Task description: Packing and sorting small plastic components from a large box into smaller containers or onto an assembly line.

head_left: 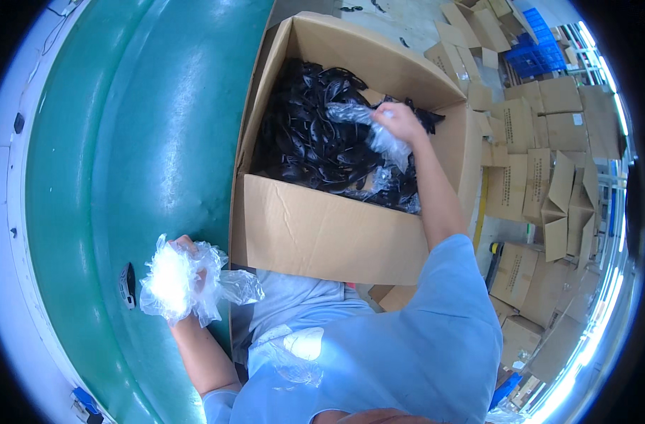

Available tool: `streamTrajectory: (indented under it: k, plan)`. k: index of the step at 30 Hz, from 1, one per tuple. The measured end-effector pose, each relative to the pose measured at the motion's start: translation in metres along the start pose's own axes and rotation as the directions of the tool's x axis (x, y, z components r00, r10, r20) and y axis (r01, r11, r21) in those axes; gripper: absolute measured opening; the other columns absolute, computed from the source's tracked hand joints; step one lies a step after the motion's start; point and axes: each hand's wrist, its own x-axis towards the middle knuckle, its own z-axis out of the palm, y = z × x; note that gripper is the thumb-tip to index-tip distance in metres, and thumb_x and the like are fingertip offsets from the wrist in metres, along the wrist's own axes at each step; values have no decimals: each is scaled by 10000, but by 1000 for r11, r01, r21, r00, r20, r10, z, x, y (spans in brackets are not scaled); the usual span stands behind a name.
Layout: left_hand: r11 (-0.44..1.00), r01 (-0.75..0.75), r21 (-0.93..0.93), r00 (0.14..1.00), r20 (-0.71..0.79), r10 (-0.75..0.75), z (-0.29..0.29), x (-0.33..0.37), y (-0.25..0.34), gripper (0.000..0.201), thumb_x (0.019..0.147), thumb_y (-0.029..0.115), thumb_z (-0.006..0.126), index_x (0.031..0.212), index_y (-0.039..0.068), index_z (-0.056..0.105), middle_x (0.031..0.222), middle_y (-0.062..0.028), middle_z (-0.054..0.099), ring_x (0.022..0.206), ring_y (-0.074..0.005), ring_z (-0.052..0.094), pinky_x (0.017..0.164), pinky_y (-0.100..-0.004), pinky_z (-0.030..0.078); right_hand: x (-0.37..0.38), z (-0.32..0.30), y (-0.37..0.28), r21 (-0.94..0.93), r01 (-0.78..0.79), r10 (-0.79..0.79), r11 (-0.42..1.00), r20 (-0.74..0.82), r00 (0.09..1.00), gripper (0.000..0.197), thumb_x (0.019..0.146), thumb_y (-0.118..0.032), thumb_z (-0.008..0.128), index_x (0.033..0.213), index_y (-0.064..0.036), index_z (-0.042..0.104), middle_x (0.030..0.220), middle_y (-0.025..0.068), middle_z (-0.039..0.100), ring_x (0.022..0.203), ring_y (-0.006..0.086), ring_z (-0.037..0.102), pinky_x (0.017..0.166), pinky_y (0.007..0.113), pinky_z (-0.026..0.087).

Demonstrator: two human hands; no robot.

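And here is the left hand (197, 271), half buried in a clear plastic bundle (166, 284), all crinkled, shiny folds puffed out in a ragged ball over the green tabletop (160, 120). Its fingers curl around the bundle; what shows is mostly wrapped in film, with a loose tail sticking out to the right.

Over to the far right, the right hand (401, 121) is inside the brown cardboard carton (329, 230), fingers clamped on a clear plastic film (390, 145)! One limp, wrinkled strip reaches left from the fingertips, the rest hangs nearer, under the palm. Below lie glossy black pieces (312, 138), smooth, curved and heaped in a tangle. Whether the fingers touch any, I cannot tell. A utility knife (128, 286) lies just left of the bundle.
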Motion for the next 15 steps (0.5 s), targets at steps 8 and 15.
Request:
streamTrajectory:
  k: [8, 15]
  plan:
    - [956, -38, 291, 999, 10, 36, -8, -4, -7, 677, 705, 643, 749, 1008, 102, 480, 888, -27, 473, 718, -117, 405, 580, -261, 307, -11, -91, -77, -23, 399, -399, 917, -6, 917, 132, 901, -167, 641, 889, -36, 657, 811, -12, 639, 771, 81, 567, 715, 250, 460]
    - [913, -174, 370, 985, 44, 170, -14, 0, -16, 704, 713, 638, 749, 1058, 81, 494, 937, -39, 502, 734, -123, 415, 612, -269, 326, -24, -138, -64, 428, 194, -74, 883, -280, 957, 133, 905, -212, 652, 899, -79, 662, 830, -22, 641, 798, 69, 581, 712, 235, 473]
